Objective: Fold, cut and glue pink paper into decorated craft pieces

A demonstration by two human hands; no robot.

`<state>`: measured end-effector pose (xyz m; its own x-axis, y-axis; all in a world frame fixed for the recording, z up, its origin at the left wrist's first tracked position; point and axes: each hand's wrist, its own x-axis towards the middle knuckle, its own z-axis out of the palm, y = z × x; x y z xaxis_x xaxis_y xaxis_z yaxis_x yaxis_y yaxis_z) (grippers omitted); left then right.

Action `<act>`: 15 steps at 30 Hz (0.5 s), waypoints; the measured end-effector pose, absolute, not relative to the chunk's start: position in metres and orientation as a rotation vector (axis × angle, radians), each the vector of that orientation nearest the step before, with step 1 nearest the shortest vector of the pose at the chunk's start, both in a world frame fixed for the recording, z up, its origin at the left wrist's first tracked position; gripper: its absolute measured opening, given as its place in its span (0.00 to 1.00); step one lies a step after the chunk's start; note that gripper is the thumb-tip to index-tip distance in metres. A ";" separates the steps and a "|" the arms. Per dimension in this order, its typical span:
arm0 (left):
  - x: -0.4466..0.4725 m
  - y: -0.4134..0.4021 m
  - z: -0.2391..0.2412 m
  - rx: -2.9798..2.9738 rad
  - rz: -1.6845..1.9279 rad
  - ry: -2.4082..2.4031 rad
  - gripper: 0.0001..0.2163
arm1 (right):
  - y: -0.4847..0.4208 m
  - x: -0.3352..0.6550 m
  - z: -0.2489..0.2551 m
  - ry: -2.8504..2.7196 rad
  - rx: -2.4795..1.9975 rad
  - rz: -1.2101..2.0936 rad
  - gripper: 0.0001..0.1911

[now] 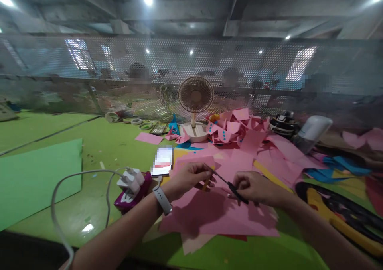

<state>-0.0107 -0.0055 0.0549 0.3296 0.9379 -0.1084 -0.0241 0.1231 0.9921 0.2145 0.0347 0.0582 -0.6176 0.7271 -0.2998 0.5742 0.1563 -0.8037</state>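
My left hand (189, 178), with a grey watch (163, 199) on the wrist, pinches a small yellow-orange paper scrap (206, 182) above a pile of pink paper sheets (218, 216). My right hand (254, 188) is closed round the black handles of small scissors (230, 186). The thin blades point up and left and meet the scrap between the left fingers. Both hands hover just over the pink sheets on the green table (98, 150).
A small desk fan (196, 102) stands behind the paper heap. A phone (163, 161), a white charger with cable (131, 179) on a purple box, a green sheet (38, 178), tape rolls (137, 121), a white bottle (312, 132) and yellow-black tools (335, 214) lie around. People sit beyond the mesh screen (239, 66).
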 end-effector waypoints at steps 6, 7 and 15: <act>-0.015 0.000 0.045 1.270 0.887 1.023 0.12 | 0.033 0.214 0.066 -2.354 -1.172 1.343 0.17; -0.017 0.000 0.042 1.250 0.906 1.007 0.12 | 0.034 0.215 0.066 -2.354 -1.178 1.332 0.17; -0.028 -0.002 0.035 1.129 0.964 0.909 0.12 | 0.049 0.229 0.063 -2.369 -1.216 1.320 0.18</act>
